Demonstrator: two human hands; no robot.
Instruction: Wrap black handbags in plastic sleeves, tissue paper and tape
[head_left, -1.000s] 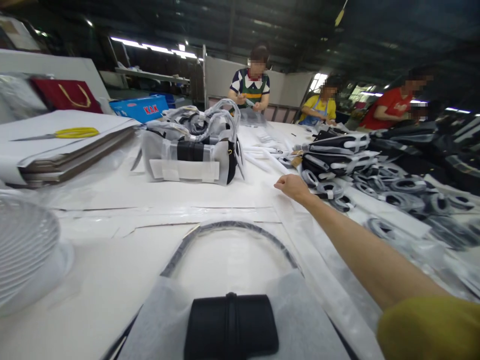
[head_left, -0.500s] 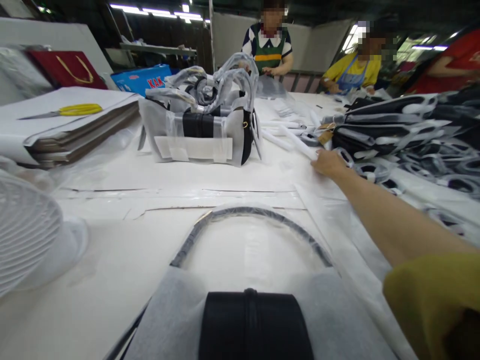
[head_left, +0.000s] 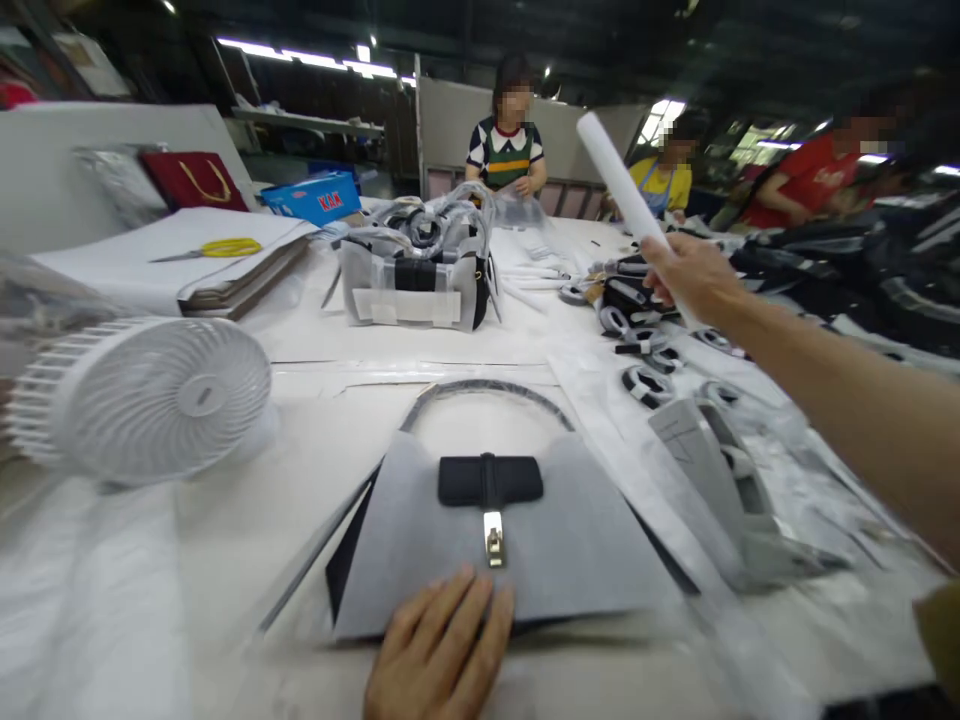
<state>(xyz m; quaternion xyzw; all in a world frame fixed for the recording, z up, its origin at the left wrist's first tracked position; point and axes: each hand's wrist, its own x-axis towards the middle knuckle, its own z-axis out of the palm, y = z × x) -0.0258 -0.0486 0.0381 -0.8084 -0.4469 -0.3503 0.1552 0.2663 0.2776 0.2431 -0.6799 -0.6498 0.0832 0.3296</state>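
A black handbag [head_left: 491, 480] wrapped in grey tissue lies flat on the white table in front of me, its curved handle [head_left: 487, 392] pointing away and a metal clasp in the middle. My left hand [head_left: 439, 655] rests flat on the bag's near edge, fingers stretched out. My right hand [head_left: 690, 275] is raised over the right side of the table and is closed round a white rolled paper tube [head_left: 622, 185] that sticks up and to the left.
A white desk fan [head_left: 142, 395] lies at the left. A wrapped bag [head_left: 412, 275] stands farther back. Yellow scissors [head_left: 214, 248] lie on stacked boards. Wrapped straps [head_left: 645, 380] and black bags fill the right side. Three people work at the far end.
My right hand has picked the white tube up off the table and lifted it. The view has tilted down, so my left hand, the fan and the whole bag now show.
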